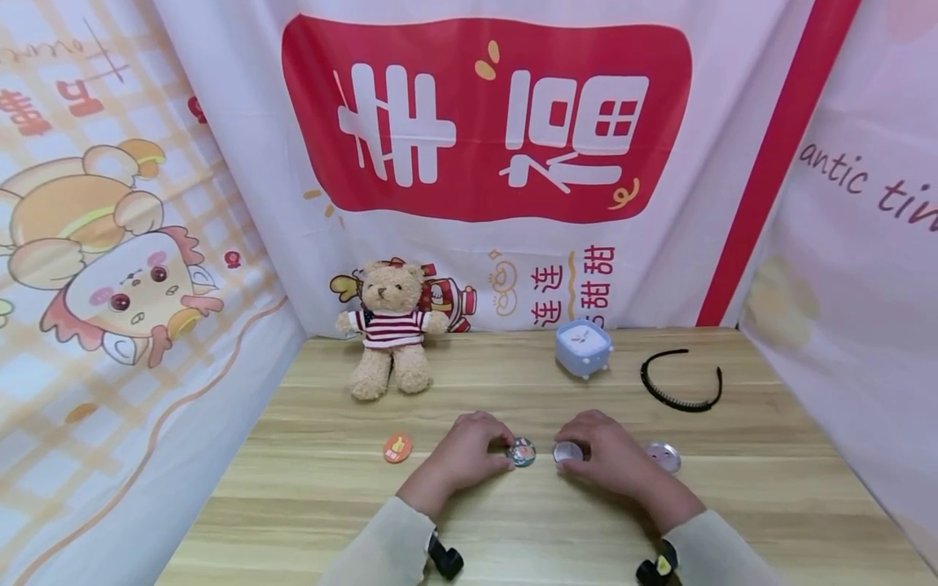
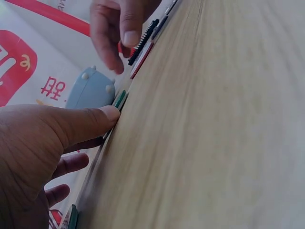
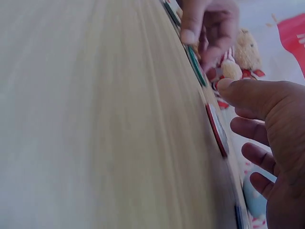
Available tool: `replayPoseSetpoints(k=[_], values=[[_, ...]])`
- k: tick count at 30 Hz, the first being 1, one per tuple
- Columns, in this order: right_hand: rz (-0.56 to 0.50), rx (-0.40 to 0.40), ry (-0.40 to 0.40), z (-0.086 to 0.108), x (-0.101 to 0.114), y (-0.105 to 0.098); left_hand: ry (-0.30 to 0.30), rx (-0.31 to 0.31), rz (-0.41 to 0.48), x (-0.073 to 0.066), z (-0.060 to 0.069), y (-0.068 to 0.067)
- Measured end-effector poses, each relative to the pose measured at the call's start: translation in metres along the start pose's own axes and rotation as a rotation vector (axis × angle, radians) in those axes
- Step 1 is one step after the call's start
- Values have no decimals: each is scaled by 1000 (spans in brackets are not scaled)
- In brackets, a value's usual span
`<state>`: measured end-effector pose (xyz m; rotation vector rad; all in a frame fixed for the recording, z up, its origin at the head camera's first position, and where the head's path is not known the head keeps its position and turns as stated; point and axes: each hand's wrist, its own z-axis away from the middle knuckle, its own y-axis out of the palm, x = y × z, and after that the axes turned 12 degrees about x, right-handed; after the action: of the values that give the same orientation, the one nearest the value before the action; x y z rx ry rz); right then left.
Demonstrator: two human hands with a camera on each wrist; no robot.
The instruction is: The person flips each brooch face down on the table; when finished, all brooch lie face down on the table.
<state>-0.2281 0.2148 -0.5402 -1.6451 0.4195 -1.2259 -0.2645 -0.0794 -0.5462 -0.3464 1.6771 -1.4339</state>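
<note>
My left hand [image 1: 472, 452] holds the left edge of a small round badge [image 1: 523, 452] with a green rim and a coloured picture, lying flat on the table. Its thumb tip meets the rim in the left wrist view, while the other fingers spread loosely behind. Just to the right, my right hand [image 1: 604, 456] hovers around a silvery round badge [image 1: 567, 452], whose red rim [image 3: 217, 130] shows in the right wrist view. There the right thumb and fingers stand apart, with a gap between them and the badge. The two badges lie a short way apart.
An orange round badge [image 1: 398, 448] lies left, and another shiny one [image 1: 663, 457] sits partly behind the right wrist. Along the back are a teddy bear [image 1: 392, 330], a blue clock [image 1: 583, 347] and a black headband [image 1: 677, 400]. Printed cloth [image 1: 491, 122] hangs behind the wooden table [image 1: 528, 529].
</note>
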Motion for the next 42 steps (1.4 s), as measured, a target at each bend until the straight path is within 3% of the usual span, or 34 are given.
replayPoseSetpoints(k=[5, 11, 22, 31, 38, 42], values=[[-10, 39, -41, -17, 12, 9, 11, -10, -21, 2, -1, 3], [5, 24, -115, -33, 18, 22, 46, -21, -30, 5, -1, 4], [73, 27, -152, -37, 19, 26, 81, -5, -77, 5, 0, 3], [121, 47, -144, -37, 21, 24, 110, -27, -84, 7, 0, 3], [108, -3, -121, -34, 24, 22, 161, -113, -97, 1, 1, -3], [67, -25, -83, -34, 26, 22, 119, -142, -83, -1, 0, -2]])
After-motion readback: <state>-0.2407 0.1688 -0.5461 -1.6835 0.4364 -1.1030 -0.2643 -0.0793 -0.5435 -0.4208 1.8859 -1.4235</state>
